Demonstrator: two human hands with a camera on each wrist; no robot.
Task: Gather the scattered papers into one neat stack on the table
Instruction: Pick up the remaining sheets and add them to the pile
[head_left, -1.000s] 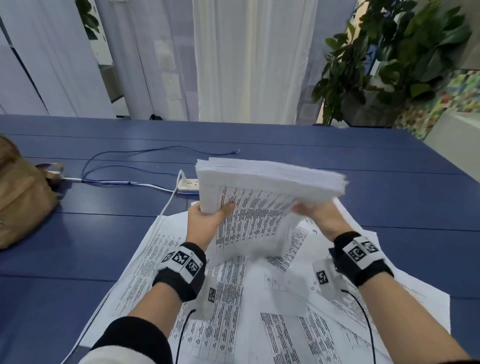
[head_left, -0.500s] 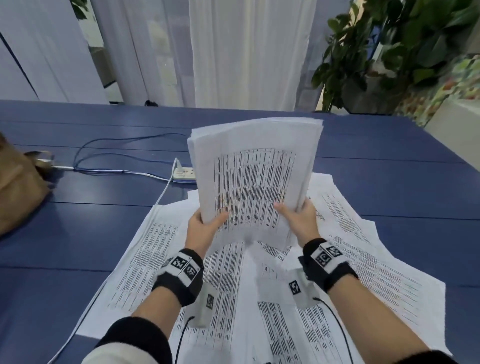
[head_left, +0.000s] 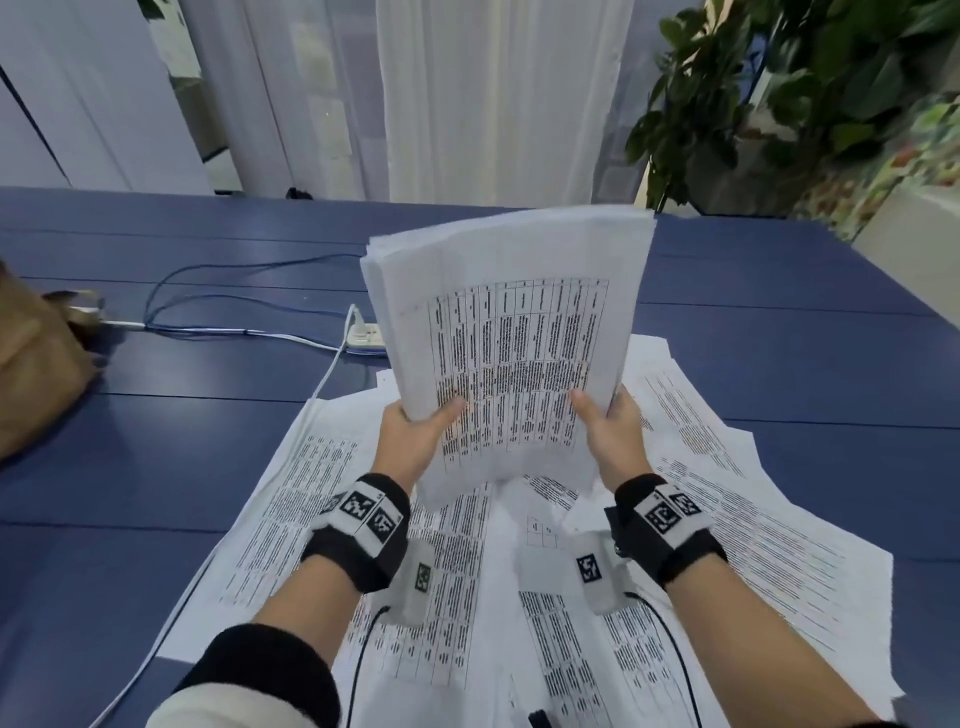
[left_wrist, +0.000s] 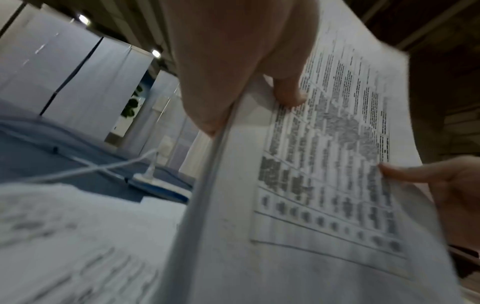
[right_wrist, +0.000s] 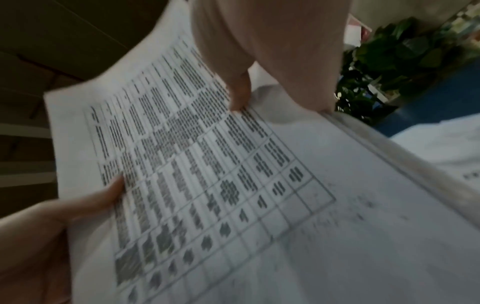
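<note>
A thick stack of printed papers (head_left: 509, 338) stands nearly upright above the blue table (head_left: 182, 457), its printed face toward me. My left hand (head_left: 415, 431) grips its lower left edge, thumb on the front sheet. My right hand (head_left: 608, 426) grips the lower right edge the same way. In the left wrist view the left hand (left_wrist: 246, 82) pinches the stack (left_wrist: 298, 185) at its side edge. In the right wrist view the right hand (right_wrist: 272, 67) clamps the stack (right_wrist: 207, 164), and the left thumb shows at the lower left. Several loose sheets (head_left: 753, 519) lie spread on the table under my hands.
A white power strip (head_left: 366, 335) with white and blue cables (head_left: 218, 291) lies behind the papers. A brown bag (head_left: 36, 374) sits at the left edge. A potted plant (head_left: 779, 104) and white curtains (head_left: 493, 93) stand beyond the table. A small dark object (head_left: 540, 719) lies near the bottom edge.
The stack has swung from lying almost flat to standing upright facing me. Both hands slid to its lower side edges, the right hand moving inward to the left.
</note>
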